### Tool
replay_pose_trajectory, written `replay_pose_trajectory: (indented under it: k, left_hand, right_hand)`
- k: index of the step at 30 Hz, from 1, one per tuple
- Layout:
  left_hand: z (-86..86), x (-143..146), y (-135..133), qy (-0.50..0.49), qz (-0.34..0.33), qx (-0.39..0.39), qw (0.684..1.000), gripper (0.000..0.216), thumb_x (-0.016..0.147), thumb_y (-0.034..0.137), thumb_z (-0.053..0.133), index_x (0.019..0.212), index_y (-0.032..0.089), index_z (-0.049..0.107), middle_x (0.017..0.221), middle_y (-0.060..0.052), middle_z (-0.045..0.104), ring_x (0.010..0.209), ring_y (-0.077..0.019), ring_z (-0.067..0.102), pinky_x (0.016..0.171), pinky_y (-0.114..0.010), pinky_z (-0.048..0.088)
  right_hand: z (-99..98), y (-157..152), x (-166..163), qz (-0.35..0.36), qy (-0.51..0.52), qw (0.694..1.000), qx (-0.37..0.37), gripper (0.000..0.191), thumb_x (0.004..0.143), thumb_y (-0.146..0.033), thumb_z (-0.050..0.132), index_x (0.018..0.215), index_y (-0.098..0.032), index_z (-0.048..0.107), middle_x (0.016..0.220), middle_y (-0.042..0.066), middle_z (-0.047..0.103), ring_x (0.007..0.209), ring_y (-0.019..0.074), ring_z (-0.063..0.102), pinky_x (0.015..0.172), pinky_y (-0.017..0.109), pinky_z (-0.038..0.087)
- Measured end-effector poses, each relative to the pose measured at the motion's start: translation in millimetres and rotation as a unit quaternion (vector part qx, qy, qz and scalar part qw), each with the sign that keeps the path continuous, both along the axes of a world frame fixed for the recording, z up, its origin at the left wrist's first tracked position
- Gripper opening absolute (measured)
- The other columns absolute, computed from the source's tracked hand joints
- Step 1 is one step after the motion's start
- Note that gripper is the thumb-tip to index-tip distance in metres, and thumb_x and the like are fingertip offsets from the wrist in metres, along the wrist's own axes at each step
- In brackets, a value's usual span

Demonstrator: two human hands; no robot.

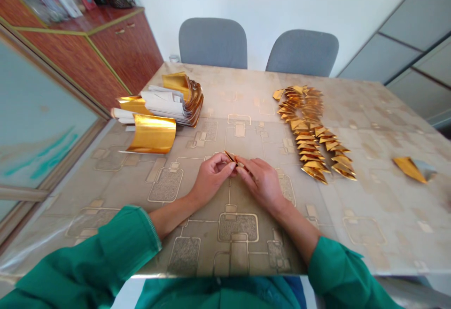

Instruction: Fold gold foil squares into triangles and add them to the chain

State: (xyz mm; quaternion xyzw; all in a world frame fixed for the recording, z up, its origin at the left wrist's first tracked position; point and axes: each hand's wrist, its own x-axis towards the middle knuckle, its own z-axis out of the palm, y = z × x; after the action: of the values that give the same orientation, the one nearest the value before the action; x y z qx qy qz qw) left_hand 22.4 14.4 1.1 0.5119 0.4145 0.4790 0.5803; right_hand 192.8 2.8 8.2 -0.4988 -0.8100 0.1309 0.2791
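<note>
My left hand [211, 180] and my right hand [260, 183] meet at the middle of the table, with their fingertips pinching a small folded piece of gold foil [230, 158] between them. Most of that piece is hidden by my fingers. Beyond my right hand, folded gold foil triangles [306, 128] lie overlapping in a long curved double row. A curled gold foil sheet [152, 134] lies beyond my left hand, in front of a stack of gold foil sheets and white paper [176, 104]. A gold and silver folded piece [414, 168] lies at the far right.
The table [366, 217] has a beige patterned cover with gold outlines. Two grey chairs [213, 41] [302, 53] stand beyond its far edge. A wooden cabinet [120, 50] with clutter on top stands at the left, next to a glass panel [42, 116].
</note>
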Motion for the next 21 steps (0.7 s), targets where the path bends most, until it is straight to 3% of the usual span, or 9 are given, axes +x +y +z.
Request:
replay_pose_trajectory:
  k: [10,17,21]
  left_hand:
    - [-8.2,4,-1,0.032,0.006,0.048,0.998,0.018,0.081,0.025,0.064,0.093,0.019,0.051,0.093,0.000,0.064,0.082,-0.0121,0.065,0.075,-0.024,0.056]
    - [-7.1,6,-3,0.124,0.015,0.068,0.990,0.025,0.080,0.018,0.057,0.105,0.020,0.051,0.098,-0.003,0.067,0.085,-0.0149,0.067,0.073,-0.026,0.056]
    - [-3.7,7,-5,0.145,0.016,0.070,0.987,0.020,0.082,0.019,0.054,0.103,0.019,0.055,0.094,-0.003,0.068,0.082,-0.0158,0.068,0.072,-0.028,0.057]
  right_hand:
    - [6.8,-4,-10,-0.057,-0.132,0.989,0.028,0.033,0.100,-0.031,0.046,0.127,-0.020,0.061,0.084,0.005,0.073,0.071,0.0151,0.064,0.063,0.026,0.037]
    - [8.1,-6,-17,-0.083,-0.179,0.980,-0.013,0.023,0.101,-0.028,0.045,0.103,-0.022,0.067,0.078,0.002,0.073,0.065,0.0136,0.064,0.057,0.027,0.029]
    - [6.3,-6,-19,-0.093,-0.201,0.975,-0.012,0.022,0.101,-0.029,0.045,0.103,-0.022,0.066,0.076,0.003,0.073,0.061,0.0140,0.064,0.054,0.028,0.025]
